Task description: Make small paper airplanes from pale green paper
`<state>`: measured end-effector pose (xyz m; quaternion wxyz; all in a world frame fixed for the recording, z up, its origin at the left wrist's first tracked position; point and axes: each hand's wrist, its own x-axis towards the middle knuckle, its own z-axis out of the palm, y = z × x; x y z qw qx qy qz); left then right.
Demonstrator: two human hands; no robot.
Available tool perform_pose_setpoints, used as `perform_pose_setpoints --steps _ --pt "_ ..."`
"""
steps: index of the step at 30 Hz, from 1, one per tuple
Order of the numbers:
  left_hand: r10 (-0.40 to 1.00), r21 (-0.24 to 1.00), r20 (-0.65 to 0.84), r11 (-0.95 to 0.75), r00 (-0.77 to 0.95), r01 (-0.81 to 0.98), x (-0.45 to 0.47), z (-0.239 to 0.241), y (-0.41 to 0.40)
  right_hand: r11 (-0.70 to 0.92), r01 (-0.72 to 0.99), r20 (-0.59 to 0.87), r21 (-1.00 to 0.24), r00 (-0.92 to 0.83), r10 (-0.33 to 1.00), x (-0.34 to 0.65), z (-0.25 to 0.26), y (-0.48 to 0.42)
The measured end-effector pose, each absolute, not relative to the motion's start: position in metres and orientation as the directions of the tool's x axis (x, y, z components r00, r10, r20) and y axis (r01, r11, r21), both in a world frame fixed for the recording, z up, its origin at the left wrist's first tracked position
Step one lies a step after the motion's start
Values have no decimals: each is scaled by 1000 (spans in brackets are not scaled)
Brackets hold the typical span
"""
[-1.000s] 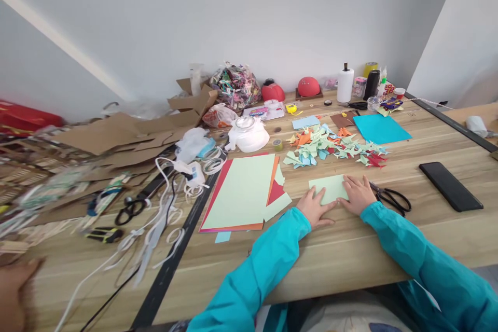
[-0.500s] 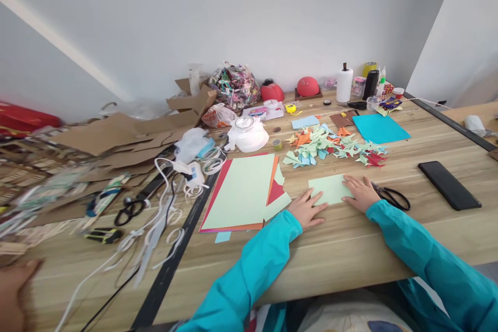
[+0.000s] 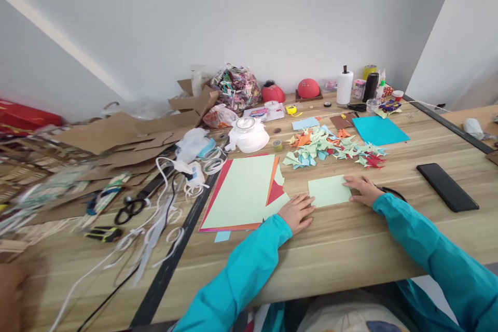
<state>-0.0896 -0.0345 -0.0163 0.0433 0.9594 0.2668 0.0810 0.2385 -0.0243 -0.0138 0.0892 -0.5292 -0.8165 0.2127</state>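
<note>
A small pale green paper square (image 3: 328, 190) lies flat on the wooden table (image 3: 350, 249). My left hand (image 3: 296, 211) rests flat and open on the table just left of it, beside a stack of green, orange and red paper sheets (image 3: 243, 192). My right hand (image 3: 362, 190) lies open at the square's right edge, fingertips touching the paper. Black scissors (image 3: 391, 192) sit partly hidden behind my right wrist. A heap of small folded paper figures (image 3: 330, 148) in several colours lies just beyond the square.
A black phone (image 3: 446, 186) lies to the right, a blue sheet (image 3: 379, 129) beyond it. White bowl (image 3: 249, 135), paper roll (image 3: 344, 86), bottles and red objects line the back. Cardboard (image 3: 128, 137), cords and other scissors (image 3: 130, 208) clutter the left. Another person's hand (image 3: 11, 290) shows at bottom left.
Both my hands have slid outward off the green square: the left toward the paper stack, the right to the square's right edge. The square now lies almost fully uncovered.
</note>
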Motion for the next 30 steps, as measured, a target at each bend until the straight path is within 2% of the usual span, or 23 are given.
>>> perform_pose_setpoints --steps 4,9,13,19,30 --pt "537 130 142 -843 832 522 -90 -12 -37 395 820 -15 -415 -440 898 237 -10 -29" --pt "549 66 168 -835 818 547 -65 -1 -48 526 806 182 -270 -494 850 199 0 -54" --pt "573 99 187 -819 798 565 -38 -6 -53 605 774 234 -188 -563 793 165 -10 -72" --pt "572 100 198 -819 796 564 -32 -23 -50 605 779 281 -164 -551 786 164 -25 -74" --pt "540 53 163 -841 826 539 -58 -14 -49 525 846 320 -95 -474 821 206 -16 -73"
